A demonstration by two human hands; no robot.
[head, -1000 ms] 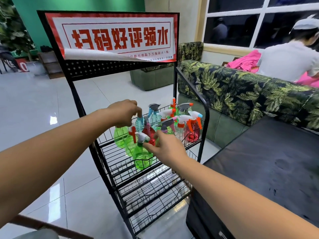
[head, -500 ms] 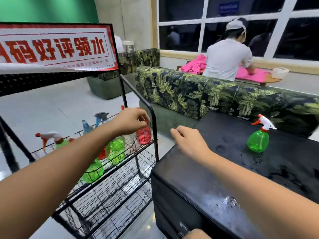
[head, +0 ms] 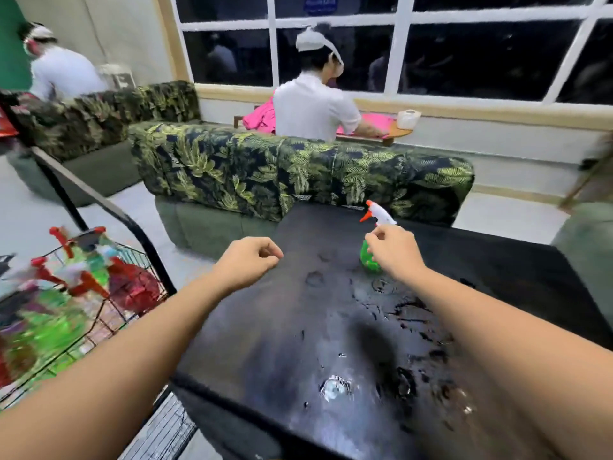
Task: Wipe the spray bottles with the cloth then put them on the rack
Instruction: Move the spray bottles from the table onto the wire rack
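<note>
- Closest to me, the glossy black tabletop (head: 265, 343) is wet, with beads and small puddles of water across it. I judge that anything lifted off it will be slick underneath, so I want a firm hold before raising.
- At the left edge of view stands the black wire rack (head: 146, 247), its basket crowded with blurred red and green plastic spray bottles (head: 132, 288). I cannot pick out a free gap from here, so I would look for one before carrying anything over.
- The left hand (head: 247, 262) hovers over the table's left edge, fingers loosely curled and holding nothing. No cloth is in view and the wipe needs one, so I would send this hand to find it.
- Further in, the right hand (head: 394, 252) is up against the neck of the round green plastic spray bottle with a white trigger head and orange nozzle (head: 367, 263). The hand covers the neck, so I cannot tell whether the fingers have closed on it or only touch it.
- That bottle stands upright on the far half of the table, well apart from the rack. I read the step as picking it up. I would wrap the fingers round the neck below the head, keep off the trigger, and lift straight up.
- Just behind the table sits the leaf-patterned green sofa (head: 298, 171). I would draw the bottle toward me, away from the fabric.
</note>
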